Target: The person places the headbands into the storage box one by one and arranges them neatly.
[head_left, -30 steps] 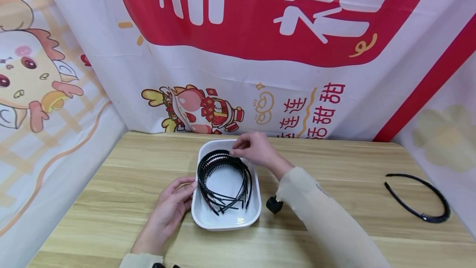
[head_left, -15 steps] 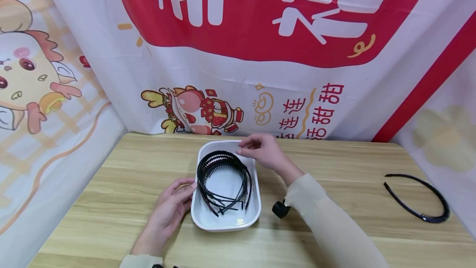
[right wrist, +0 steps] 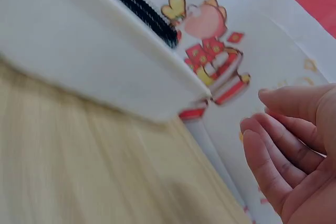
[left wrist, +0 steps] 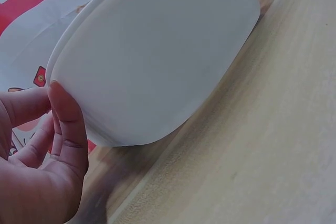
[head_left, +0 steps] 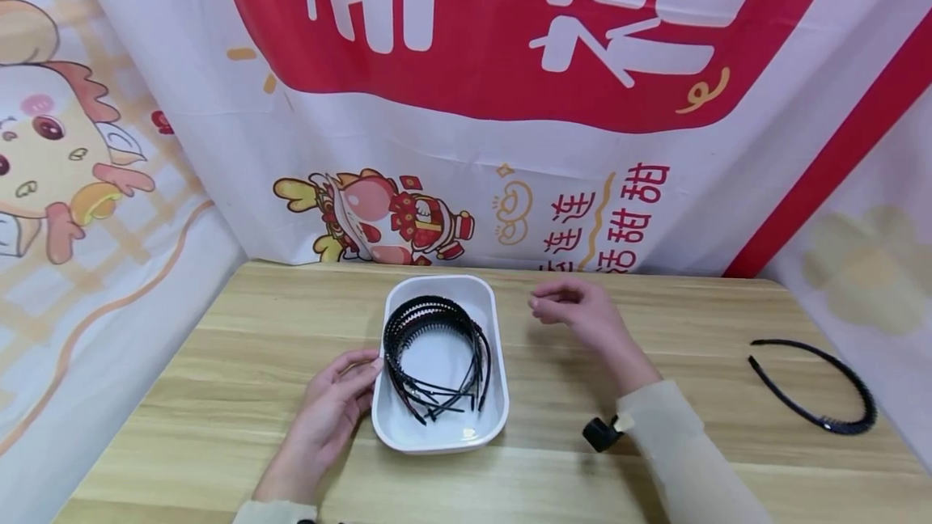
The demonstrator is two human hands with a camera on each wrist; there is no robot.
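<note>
A white plastic basin (head_left: 440,441) stands on the table with several black toothed headbands (head_left: 429,306) inside, nested together in a ring. At its left side, my left hand (head_left: 331,411) holds the rim; in the left wrist view the thumb (left wrist: 65,103) lies against the outer wall near the rim. My right hand (head_left: 582,318) is in the air to the right of the basin, with nothing in its loosely bent fingers. In the right wrist view, the thumb and fingers (right wrist: 281,163) stand apart from the basin. Another black headband (head_left: 852,395) lies alone at the far right.
The wood-grain table (head_left: 291,314) ends at the back against a printed white and red cloth (head_left: 466,136). More printed cloth hangs on the left and right sides. A small black device (head_left: 601,433) sits at my right sleeve.
My right hand has left the headbands in the basin and moved to the right, past the basin's rim. The left hand stays at the basin's left side.
</note>
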